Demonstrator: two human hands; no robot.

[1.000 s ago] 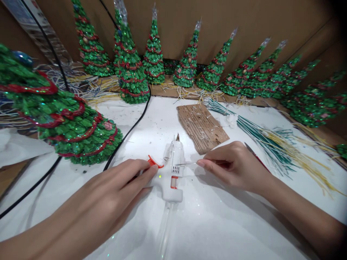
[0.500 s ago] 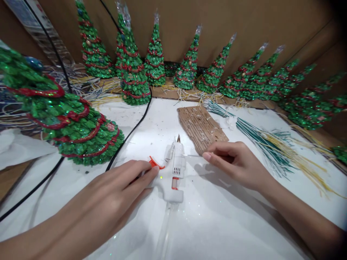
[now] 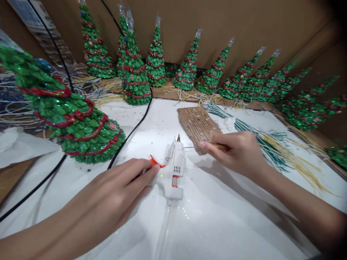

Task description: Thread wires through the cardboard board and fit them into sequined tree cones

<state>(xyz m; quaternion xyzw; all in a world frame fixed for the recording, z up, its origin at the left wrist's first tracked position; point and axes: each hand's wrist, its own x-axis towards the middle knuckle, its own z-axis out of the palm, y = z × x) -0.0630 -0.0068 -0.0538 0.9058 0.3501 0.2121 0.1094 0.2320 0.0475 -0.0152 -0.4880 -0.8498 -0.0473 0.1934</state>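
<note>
A white glue gun point(image 3: 177, 155) lies on its side on the white tabletop, metal nozzle pointing away from me. My left hand point(image 3: 116, 191) is closed around its grip by the orange trigger point(image 3: 156, 162). A clear glue stick point(image 3: 165, 224) sticks out of the gun's back end. Between the thumb and fingers of my right hand point(image 3: 241, 151) is an awl-like tool with a thin metal shaft point(image 3: 192, 147) and a wooden handle point(image 3: 221, 146). Its shaft points left and reaches the gun's right side near the front; whether it touches I cannot tell.
Ridged cardboard point(image 3: 197, 124) with glue bits lies beyond the right hand, beside green and yellow wires point(image 3: 260, 141). A large glittery Christmas tree point(image 3: 89, 126) leans at left, near a black cable point(image 3: 132, 128). Several smaller trees point(image 3: 187, 68) line the back edge.
My right hand has moved slightly left and up with the tool, and its wooden handle now shows. The left hand keeps its hold on the glue gun. The view has shifted slightly.
</note>
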